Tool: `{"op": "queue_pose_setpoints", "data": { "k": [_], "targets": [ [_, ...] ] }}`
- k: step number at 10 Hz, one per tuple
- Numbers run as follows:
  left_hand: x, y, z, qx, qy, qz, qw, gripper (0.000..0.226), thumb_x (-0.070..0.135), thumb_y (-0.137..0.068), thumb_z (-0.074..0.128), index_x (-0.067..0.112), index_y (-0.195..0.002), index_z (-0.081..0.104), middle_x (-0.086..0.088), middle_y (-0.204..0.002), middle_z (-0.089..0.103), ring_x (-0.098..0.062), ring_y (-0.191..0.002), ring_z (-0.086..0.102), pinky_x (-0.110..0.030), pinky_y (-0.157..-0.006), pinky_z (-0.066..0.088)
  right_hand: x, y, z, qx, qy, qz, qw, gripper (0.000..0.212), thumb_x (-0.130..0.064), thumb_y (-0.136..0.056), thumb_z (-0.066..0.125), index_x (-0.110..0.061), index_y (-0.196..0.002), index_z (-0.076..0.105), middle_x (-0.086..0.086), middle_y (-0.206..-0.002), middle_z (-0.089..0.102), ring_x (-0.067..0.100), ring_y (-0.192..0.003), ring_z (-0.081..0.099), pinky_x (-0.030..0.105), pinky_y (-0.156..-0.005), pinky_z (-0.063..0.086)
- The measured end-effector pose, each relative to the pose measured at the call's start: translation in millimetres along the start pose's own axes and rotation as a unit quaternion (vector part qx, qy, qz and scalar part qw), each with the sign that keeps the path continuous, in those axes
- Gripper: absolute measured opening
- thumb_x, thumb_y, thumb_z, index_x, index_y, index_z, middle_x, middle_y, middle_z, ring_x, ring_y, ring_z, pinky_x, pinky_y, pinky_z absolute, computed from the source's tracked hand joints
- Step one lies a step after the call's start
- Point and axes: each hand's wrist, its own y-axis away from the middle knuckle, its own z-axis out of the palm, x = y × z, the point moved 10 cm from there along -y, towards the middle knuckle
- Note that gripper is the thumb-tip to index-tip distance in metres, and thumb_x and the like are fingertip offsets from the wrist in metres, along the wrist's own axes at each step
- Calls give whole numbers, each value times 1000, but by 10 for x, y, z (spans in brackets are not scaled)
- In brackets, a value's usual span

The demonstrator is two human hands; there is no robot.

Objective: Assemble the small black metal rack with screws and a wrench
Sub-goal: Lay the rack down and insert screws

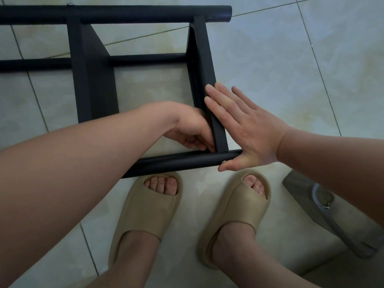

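The small black metal rack [93, 80] lies on its side on the tiled floor, with round tubes and flat cross panels. My right hand [243, 129] lies flat with straight fingers against the outer face of the right cross panel [204, 63], its thumb touching a silver screw head [224, 162] at the end of the near tube [182, 162]. My left hand [191, 129] is curled inside the frame at the joint of that panel and the near tube. Its fingertips are hidden, so what they hold cannot be made out. No wrench shows.
My feet in tan slippers [149, 210] stand just behind the near tube. A grey sandal [328, 213] lies on the floor at the right. Another screw head [70, 4] shows on the far tube. Pale tiles [291, 59] surround the rack.
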Motion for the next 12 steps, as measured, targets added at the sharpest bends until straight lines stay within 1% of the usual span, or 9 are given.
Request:
{"op": "queue_pose_setpoints", "data": {
  "k": [1,2,3,6,7,8,9,11,12],
  "targets": [
    [-5,7,8,-1,16,10,1000,16,3,-87,68,18,-90,73,2,-81,70,-9,-70,61,-18,-62,48,-1,2,1,0,-3,-1,1000,129,-93,-79,38,4,-159,10,24,-168,5,38,-156,3,57,-125,15],
    [-38,36,10,-13,38,12,999,18,5,-88,67,19,-97,74,1,-90,72,-14,-84,63,-28,-84,49,-4,0,2,-2,-5,-2,1000,128,-92,-79,38,4,-159,10,24,-168,5,38,-156,3,57,-125,15],
    [-87,47,13,-16,51,-3,999,16,16,-92,65,22,-103,74,5,-95,74,-15,-92,63,-33,-91,46,-5,1,-1,-1,-2,-2,1000,128,-92,-80,37,4,-159,10,24,-167,5,39,-156,3,58,-125,15],
    [-78,-13,56,-10,55,15,998,15,7,-90,66,20,-86,72,6,-76,69,-11,-73,59,-26,-76,46,6,4,8,-3,-2,-1,1000,129,-93,-79,36,4,-159,10,24,-168,4,38,-156,2,57,-125,14],
    [-70,12,56,-22,67,17,997,18,5,-90,64,21,-88,73,7,-81,71,-10,-78,63,-28,-81,47,1,2,9,-2,-3,-1,1000,129,-93,-79,35,4,-159,10,24,-168,5,38,-156,3,57,-125,15],
    [-91,69,93,-68,35,2,997,20,8,-92,62,19,-106,72,2,-100,74,-16,-95,67,-33,-93,47,1,-1,8,-1,-3,-1,1000,128,-93,-80,35,4,-159,10,24,-168,5,38,-156,3,58,-125,15],
    [-110,65,59,-57,42,-8,997,21,16,-94,61,17,-111,73,0,-106,75,-20,-100,65,-38,-100,47,2,0,7,1,-2,-1,1000,128,-93,-80,35,4,-159,10,24,-168,5,38,-156,3,58,-125,15],
    [-85,1,47,-12,70,30,997,13,12,-90,65,21,-88,74,3,-81,72,-12,-76,61,-30,-83,46,3,-1,12,2,-2,-3,1000,129,-93,-79,37,4,-159,10,24,-167,6,39,-156,3,58,-125,15],
    [-109,-14,58,-7,80,33,996,12,10,-90,66,19,-93,72,2,-83,72,-11,-76,62,-29,-81,47,4,1,12,2,-1,-3,1000,129,-93,-79,37,4,-159,10,24,-167,5,39,-156,3,58,-125,14]
  ]
}}
